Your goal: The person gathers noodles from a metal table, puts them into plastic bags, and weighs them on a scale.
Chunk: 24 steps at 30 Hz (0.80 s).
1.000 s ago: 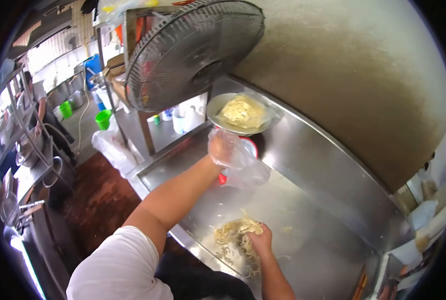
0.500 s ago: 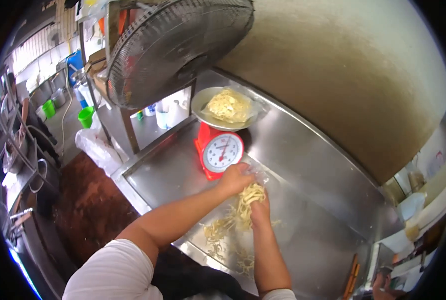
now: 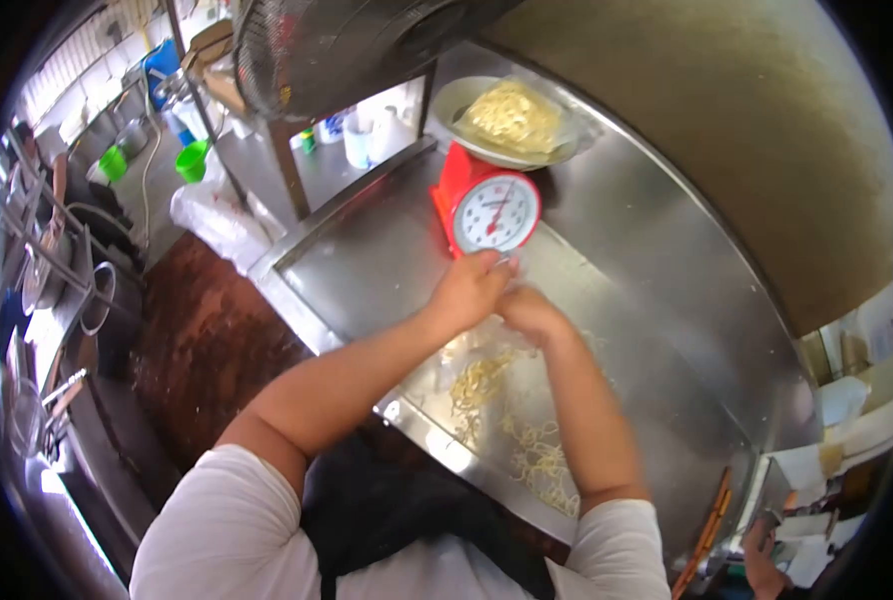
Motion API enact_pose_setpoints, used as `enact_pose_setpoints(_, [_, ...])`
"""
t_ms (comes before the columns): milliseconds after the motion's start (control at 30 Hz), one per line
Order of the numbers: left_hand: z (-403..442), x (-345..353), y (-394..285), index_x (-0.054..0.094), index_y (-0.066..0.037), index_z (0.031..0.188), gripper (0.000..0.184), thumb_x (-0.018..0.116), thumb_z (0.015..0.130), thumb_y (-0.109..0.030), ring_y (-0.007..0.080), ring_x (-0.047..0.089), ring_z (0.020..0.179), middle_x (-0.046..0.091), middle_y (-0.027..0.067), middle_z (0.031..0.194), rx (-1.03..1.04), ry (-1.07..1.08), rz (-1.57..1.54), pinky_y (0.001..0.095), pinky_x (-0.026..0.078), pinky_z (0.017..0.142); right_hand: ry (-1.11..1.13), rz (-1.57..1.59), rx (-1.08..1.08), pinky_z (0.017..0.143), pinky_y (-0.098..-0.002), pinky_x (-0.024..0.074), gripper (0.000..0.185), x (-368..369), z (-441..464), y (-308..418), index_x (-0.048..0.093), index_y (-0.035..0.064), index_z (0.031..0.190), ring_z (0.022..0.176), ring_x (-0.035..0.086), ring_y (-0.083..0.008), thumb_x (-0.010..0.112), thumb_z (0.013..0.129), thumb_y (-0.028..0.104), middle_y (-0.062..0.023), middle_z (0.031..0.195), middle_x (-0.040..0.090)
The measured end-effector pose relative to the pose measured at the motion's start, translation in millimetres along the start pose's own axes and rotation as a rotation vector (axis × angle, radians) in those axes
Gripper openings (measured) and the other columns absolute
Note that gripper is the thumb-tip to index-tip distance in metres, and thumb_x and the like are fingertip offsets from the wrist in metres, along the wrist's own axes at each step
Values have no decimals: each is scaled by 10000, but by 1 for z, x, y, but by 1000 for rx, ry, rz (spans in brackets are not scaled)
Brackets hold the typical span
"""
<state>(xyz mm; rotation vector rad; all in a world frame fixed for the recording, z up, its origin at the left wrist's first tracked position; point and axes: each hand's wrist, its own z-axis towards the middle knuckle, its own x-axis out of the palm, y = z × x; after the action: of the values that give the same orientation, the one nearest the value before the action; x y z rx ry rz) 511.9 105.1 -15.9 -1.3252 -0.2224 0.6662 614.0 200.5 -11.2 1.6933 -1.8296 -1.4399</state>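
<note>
My left hand (image 3: 470, 292) is closed on a clear plastic bag (image 3: 510, 270), of which only a shiny bit shows by the fingertips. Right beside it, my right hand (image 3: 533, 314) is curled in against the bag; its fingertips are partly hidden and slightly blurred. Both hands are just in front of a red dial scale (image 3: 457, 180). A bag of pale yellow noodles (image 3: 515, 115) rests in the scale's metal pan (image 3: 450, 100). Below my hands, loose noodles (image 3: 479, 390) lie on the steel table, with more strands (image 3: 545, 460) scattered nearer its front edge.
The steel table (image 3: 657, 330) has a raised rim and meets a wall at the back. A large fan (image 3: 337, 60) stands at the upper left. White plastic bags (image 3: 217, 222) hang off the left corner. Another person's hand (image 3: 762, 550) shows at lower right.
The noodle bundle seen at my right hand no longer shows there. My right hand has moved up to meet the left at the bag. The view has shifted, revealing more loose noodles.
</note>
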Motion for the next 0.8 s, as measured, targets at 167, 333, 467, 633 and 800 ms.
enact_pose_setpoints(167, [-5, -19, 18, 648, -27, 918, 293, 525, 899, -293, 126, 542, 641, 617, 46, 699, -232, -68, -228, 287, 441, 619, 271, -229, -32, 780, -376, 477, 601, 5, 2, 31, 548, -20, 1176, 983, 595, -269, 536, 823, 467, -185, 1095, 611])
enact_pose_setpoints(333, [-22, -44, 4, 677, -42, 887, 353, 513, 899, -354, 176, 577, 713, 654, 100, 814, -377, -96, -340, 313, 448, 674, 373, -900, -115, 732, -327, 491, 436, 17, 10, 18, 623, 18, 1052, 875, 618, -201, 516, 864, 396, -143, 907, 639])
enact_pose_setpoints(467, [-25, -52, -6, 679, -47, 927, 357, 514, 901, -362, 151, 543, 717, 622, 76, 759, -463, -115, -362, 306, 431, 659, 341, -415, -69, 575, -274, 459, 261, 15, -21, 36, 630, 33, 986, 634, 561, -115, 593, 846, 250, -33, 747, 592])
enact_pose_setpoints(633, [-25, -46, -7, 647, -39, 974, 387, 481, 918, -384, 59, 282, 439, 335, -60, 509, -467, -63, -510, 249, 225, 427, -12, 433, -204, 403, -217, 283, 129, 14, -43, 62, 613, 56, 903, 443, 364, -46, 646, 826, 154, 37, 638, 503])
enact_pose_setpoints(800, [-23, -39, -4, 644, -11, 1007, 410, 459, 930, -369, 63, 290, 445, 333, -52, 508, -391, -42, -439, 255, 234, 432, -372, 986, -443, 390, -206, 217, 237, 31, -34, 80, 541, 81, 762, 424, 289, -40, 617, 866, 280, 50, 549, 388])
